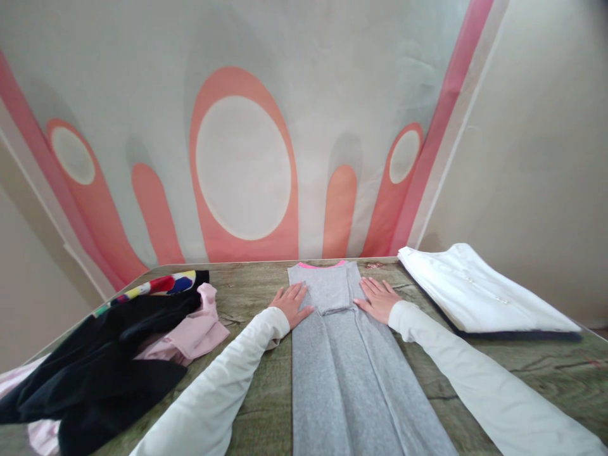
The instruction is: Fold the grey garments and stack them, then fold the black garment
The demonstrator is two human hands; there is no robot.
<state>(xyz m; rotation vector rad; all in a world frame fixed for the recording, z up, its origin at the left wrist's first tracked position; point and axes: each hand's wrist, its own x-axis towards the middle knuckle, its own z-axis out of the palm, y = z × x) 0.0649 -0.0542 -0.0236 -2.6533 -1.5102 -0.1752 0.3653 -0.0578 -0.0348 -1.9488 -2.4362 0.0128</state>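
A grey garment (327,367) with a pink neckline lies lengthwise on the table in front of me, its sides folded inward into a long strip. The neckline end points away from me, and the near end runs out of the picture. My left hand (291,304) lies flat on its left edge close to the top, fingers stretched out. Across from it, my right hand (379,300) rests with spread fingers on the right edge, partly over the tabletop. Neither hand grips the cloth.
On the left of the wooden table (259,405) lies a loose heap with a black garment (109,367), a pink garment (202,329) and a multicoloured piece (161,285). A folded white garment (484,291) sits on something dark at the right. A patterned wall (313,95) stands behind.
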